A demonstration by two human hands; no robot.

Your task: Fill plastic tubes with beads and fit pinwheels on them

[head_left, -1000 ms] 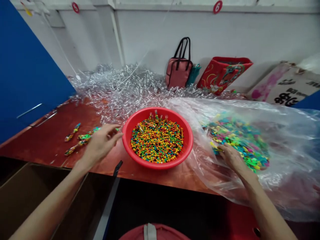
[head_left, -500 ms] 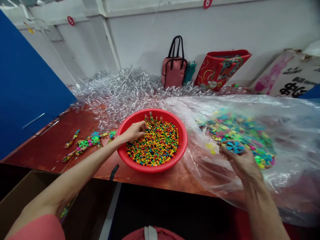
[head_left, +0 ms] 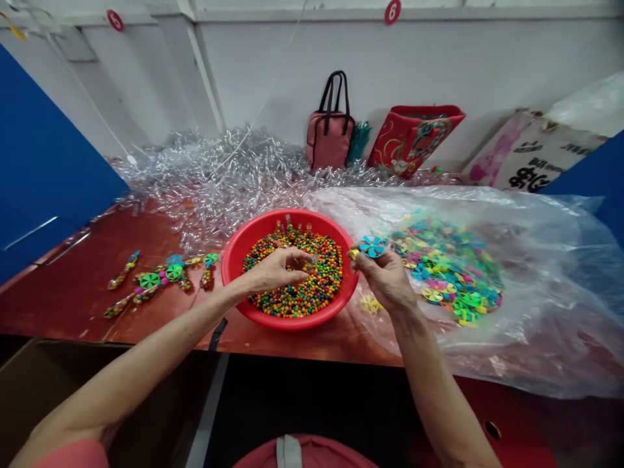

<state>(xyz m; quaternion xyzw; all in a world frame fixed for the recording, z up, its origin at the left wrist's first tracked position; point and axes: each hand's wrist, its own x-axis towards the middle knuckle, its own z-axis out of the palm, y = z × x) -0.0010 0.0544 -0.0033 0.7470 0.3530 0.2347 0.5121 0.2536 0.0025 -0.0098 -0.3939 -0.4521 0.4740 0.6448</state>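
My left hand (head_left: 280, 268) hovers over the red basin (head_left: 228, 270), which holds many small multicoloured balls (head_left: 292, 302) like candies. Its thumb and fingers curl round something that blends with the balls behind it; I cannot make it out. At the basin's right rim my right hand (head_left: 387, 276) pinches a small blue pinwheel (head_left: 371, 246) with a yellow part at its left end. Several clear tubes (head_left: 289, 226) with balls in them stand at the basin's far side.
A pile of coloured pinwheels (head_left: 448, 273) lies on a clear plastic sheet (head_left: 531, 260) to the right. Filled pinwheel tubes (head_left: 160, 279) lie at left. Clear empty tubes (head_left: 219, 169) heap behind, near a pink bag (head_left: 330, 140) and a red bag (head_left: 409, 140).
My right hand has brought the blue pinwheel left from the pile to the basin's edge. My left hand has shifted right and nearer me over the balls. The view has turned slightly.
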